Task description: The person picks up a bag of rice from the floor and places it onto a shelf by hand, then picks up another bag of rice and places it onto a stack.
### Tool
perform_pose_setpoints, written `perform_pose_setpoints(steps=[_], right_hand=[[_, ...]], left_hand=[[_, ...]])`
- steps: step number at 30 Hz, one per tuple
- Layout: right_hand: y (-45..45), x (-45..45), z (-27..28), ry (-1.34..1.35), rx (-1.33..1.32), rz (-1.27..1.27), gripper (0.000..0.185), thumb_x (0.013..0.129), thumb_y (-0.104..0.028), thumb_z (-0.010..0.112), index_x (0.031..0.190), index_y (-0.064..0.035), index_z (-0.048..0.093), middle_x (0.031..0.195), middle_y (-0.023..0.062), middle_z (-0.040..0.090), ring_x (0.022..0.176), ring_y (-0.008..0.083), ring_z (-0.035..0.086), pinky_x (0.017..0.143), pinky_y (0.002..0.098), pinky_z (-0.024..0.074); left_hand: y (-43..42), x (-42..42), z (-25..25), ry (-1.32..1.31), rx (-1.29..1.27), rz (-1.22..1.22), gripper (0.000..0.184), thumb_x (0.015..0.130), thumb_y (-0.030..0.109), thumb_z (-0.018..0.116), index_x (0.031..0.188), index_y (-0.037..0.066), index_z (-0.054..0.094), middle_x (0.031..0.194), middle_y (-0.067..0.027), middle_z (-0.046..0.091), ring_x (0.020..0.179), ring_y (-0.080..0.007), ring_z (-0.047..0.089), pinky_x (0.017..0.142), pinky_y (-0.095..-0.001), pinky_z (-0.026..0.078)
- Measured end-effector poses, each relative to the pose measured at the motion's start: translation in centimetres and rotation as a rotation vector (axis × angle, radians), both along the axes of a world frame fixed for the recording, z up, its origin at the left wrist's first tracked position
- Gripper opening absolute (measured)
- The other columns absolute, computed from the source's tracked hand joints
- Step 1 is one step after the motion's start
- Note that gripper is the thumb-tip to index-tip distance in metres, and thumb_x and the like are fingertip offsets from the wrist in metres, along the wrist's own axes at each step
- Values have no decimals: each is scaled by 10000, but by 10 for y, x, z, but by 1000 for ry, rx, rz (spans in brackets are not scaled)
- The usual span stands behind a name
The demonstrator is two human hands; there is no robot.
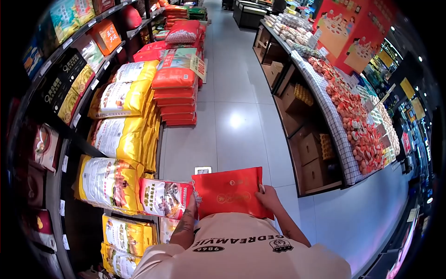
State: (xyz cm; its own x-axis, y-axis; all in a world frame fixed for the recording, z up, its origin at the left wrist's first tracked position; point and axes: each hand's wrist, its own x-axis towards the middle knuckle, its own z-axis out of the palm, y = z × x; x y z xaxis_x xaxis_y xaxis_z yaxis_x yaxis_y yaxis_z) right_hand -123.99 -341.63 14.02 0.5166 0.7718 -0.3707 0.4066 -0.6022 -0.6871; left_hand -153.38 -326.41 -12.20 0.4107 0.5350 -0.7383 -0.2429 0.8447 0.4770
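In front of my shirt is a red bag [234,188] with gold print, its top edge facing away from me. My right hand [267,197] grips its right edge, thumb on the near face. My left hand [189,211] is closed at the left edge, its fingers mostly hidden. Right beside the left hand is a red-and-white rice bag [165,198] with a food picture. This bag meets the yellow rice bag [109,185] on the left. Whether the left hand also touches the red-and-white bag, I cannot tell.
Shelves [69,111] with packaged goods run along the left. Stacked yellow sacks [118,135] and red sacks [174,86] stand on the floor beside them. On the right is a stand with a checked cloth [341,144] and red-netted goods [353,116]. A tiled aisle [232,130] runs between.
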Motion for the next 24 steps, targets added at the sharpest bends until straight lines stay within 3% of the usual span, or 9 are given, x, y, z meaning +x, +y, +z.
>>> perform_pose_setpoints(steps=[2,5,7,10,14,17,20,24], right_hand=[[21,3,3,-8,23,36,230,697,-194,607,677,14,511,625,159,557,592,286,544,576,364,440],[57,10,4,16,84,54,186,705,-132,611,654,-8,483,586,71,505,557,159,493,525,308,405],[85,23,-7,21,93,98,158,711,-121,601,679,-4,500,608,74,518,574,161,493,543,305,406],[136,52,-16,82,180,189,121,718,-107,584,718,-2,524,637,75,535,605,162,499,573,302,410],[196,95,-19,165,231,285,103,730,-93,563,748,6,540,665,77,551,629,157,503,597,293,412],[230,133,-4,182,226,310,102,733,-89,561,760,7,541,678,79,555,634,149,497,606,287,411],[246,174,-10,196,209,318,137,736,-124,562,786,2,547,714,132,568,662,232,548,636,326,438],[258,208,-4,262,243,206,117,722,-84,582,769,6,525,668,72,539,654,158,507,629,298,420]], left_hand=[[24,-3,-48,78,2,-22,565,842,587,312,1032,131,585,900,-57,625,806,-237,584,746,-402,482],[41,-1,-30,-17,-33,51,587,845,576,306,1093,110,561,995,-84,619,893,-267,581,820,-434,464],[59,3,-22,-61,18,88,612,852,564,297,1182,94,506,1124,-100,573,1005,-295,541,906,-468,416],[89,15,-15,-35,17,153,702,797,637,315,1216,101,486,1178,-95,547,1083,-303,501,940,-490,373],[123,48,33,-21,-9,267,664,832,603,290,1230,101,467,1189,-85,539,1074,-299,509,933,-483,386],[158,74,25,18,36,321,633,835,586,302,1199,105,494,1155,-78,561,1031,-292,530,909,-483,402],[193,108,34,-23,50,344,571,852,540,322,1167,106,518,1090,-72,595,966,-275,562,870,-449,435],[232,153,54,-75,42,208,537,865,514,331,1141,97,528,1061,-70,608,919,-253,585,838,-411,460]])
